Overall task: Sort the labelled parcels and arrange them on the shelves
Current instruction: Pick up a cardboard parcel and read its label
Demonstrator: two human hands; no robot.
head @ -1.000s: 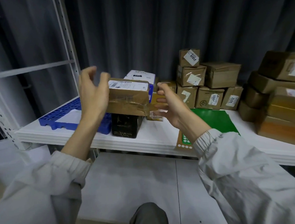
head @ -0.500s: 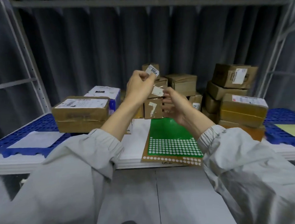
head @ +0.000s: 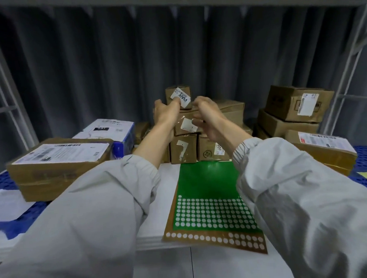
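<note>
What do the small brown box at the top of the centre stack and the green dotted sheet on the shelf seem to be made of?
Small brown box: looks like matte corrugated cardboard, with a white paper label stuck on. Green dotted sheet: probably glossy sticker paper on brown backing; it reflects light and shows rows of white dots.

Only one view: head cam, worn, looking fwd and slightly down along both arms, wide-angle, edges bent. Close to the shelf [head: 153, 241]; left hand [head: 165, 113] and right hand [head: 206, 114] sit mid-frame at arm's reach, stacked parcels [head: 185, 148] just beyond them, curtain [head: 103, 64] behind.
</note>
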